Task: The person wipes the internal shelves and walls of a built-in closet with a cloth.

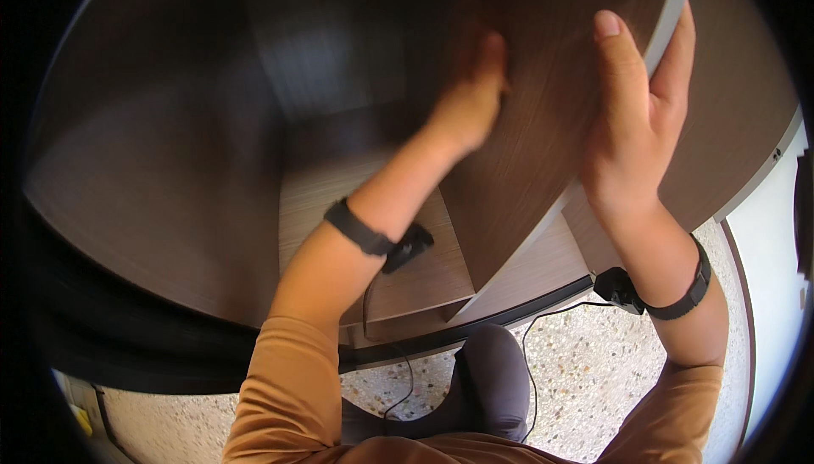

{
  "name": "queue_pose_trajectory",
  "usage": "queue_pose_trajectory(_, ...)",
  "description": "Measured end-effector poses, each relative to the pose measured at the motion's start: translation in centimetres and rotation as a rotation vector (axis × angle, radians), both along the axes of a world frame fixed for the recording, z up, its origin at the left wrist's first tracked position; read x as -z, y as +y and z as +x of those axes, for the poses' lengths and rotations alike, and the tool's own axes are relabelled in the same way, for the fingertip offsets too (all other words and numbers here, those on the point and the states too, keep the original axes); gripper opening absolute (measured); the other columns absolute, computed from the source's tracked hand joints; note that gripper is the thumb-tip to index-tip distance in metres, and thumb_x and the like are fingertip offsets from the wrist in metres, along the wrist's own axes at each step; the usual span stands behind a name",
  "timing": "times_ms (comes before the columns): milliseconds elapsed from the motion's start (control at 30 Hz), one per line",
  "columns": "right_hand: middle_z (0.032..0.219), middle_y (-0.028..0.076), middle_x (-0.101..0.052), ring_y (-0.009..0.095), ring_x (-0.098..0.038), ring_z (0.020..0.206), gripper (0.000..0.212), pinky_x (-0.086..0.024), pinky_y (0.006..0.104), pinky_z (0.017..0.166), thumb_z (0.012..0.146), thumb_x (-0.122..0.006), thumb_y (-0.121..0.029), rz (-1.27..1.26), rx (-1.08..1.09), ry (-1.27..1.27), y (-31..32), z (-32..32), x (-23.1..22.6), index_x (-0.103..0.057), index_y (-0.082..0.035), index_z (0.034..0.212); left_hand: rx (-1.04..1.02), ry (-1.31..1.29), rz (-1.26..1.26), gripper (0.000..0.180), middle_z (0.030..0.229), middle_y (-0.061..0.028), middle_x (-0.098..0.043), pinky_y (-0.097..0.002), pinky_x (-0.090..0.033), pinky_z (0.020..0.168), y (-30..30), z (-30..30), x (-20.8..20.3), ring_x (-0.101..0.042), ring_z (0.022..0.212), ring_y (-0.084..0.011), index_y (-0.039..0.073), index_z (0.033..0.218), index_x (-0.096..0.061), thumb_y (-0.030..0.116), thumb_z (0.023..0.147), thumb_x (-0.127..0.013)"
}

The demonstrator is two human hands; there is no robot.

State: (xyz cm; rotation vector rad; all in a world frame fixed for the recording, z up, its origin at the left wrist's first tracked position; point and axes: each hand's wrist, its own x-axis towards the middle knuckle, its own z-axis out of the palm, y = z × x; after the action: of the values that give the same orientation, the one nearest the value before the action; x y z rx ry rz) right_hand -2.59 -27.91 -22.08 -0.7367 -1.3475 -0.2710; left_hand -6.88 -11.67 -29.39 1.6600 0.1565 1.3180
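A dark brown wood-grain panel point(534, 150) with a pale front edge stands upright, tilted in the picture, inside a cabinet. My right hand point(632, 116) grips its front edge, with the thumb on the left face and the fingers round the other side. Reaching into the compartment left of that panel, my left hand point(471, 103) is near the panel's left face. Motion blurs its fingers, and I cannot tell whether it touches the wood. Each of my forearms wears a black strap point(360, 228) with a small dark device and a cable.
A lighter wood-grain bottom board point(398, 273) lies below my left forearm. The cabinet's dark left side panel point(153, 201) curves along the left, and another brown panel point(729, 99) stands at the right. Speckled floor point(585, 362) and my bent knee point(496, 366) are in front.
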Motion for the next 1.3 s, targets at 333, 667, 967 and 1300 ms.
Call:
queue_pose_trajectory(333, 0.116, 0.008, -0.058, 0.015, -0.056, 0.104, 0.048, -0.043, 0.0263, 0.093, 0.098, -0.055, -0.017, -0.037, 0.023, 0.018, 0.7, 0.0, 0.3, -0.038, -0.002, 0.14, 0.218, 0.035, -0.343, 0.088, 0.161, -0.01, -0.016, -0.0429, -0.018, 0.118, 20.5, 4.1, 14.5, -0.018, 0.146, -0.028, 0.009, 0.156, -0.01, 0.072, 0.095, -0.019)
queue_pose_trajectory(667, 0.116, 0.005, -0.059, 0.012, -0.054, 0.103, 0.054, -0.042, 0.0253, 0.093, 0.095, -0.063, -0.019, 0.01, 0.163, 0.078, 0.5, 0.0, -1.0, -0.042, -0.002, 0.141, 0.254, 0.388, -0.903, 0.095, 0.156, -0.016, -0.027, -0.0455, -0.033, 0.109, 3.6, -0.1, 12.1, -0.029, 0.141, -0.0298, 0.008, 0.154, -0.019, 0.078, 0.09, -0.026)
queue_pose_trajectory(967, 0.121, 0.006, -0.059, 0.013, -0.054, 0.108, 0.052, -0.042, 0.0257, 0.095, 0.094, -0.063, -0.016, -0.031, 0.027, 0.183, -0.1, -1.3, -1.7, -0.044, -0.002, 0.14, 0.243, 0.369, -0.044, 0.077, 0.147, -0.0268, -0.024, -0.0505, -0.014, 0.112, -11.8, -5.4, -0.7, -0.021, 0.139, -0.0401, 0.002, 0.148, -0.021, 0.059, 0.098, -0.033)
queue_pose_trajectory(1300, 0.118, 0.003, -0.059, 0.012, -0.057, 0.105, 0.032, -0.045, 0.0253, 0.091, 0.095, -0.062, -0.019, 0.055, 0.166, -0.006, -0.3, 1.3, -1.1, -0.059, -0.005, 0.124, -0.065, 0.067, -0.683, 0.047, 0.069, 0.0015, -0.047, -0.0313, -0.041, 0.066, -13.2, -1.6, 13.8, -0.05, 0.069, -0.0109, 0.011, 0.079, -0.049, 0.05, 0.102, -0.034)
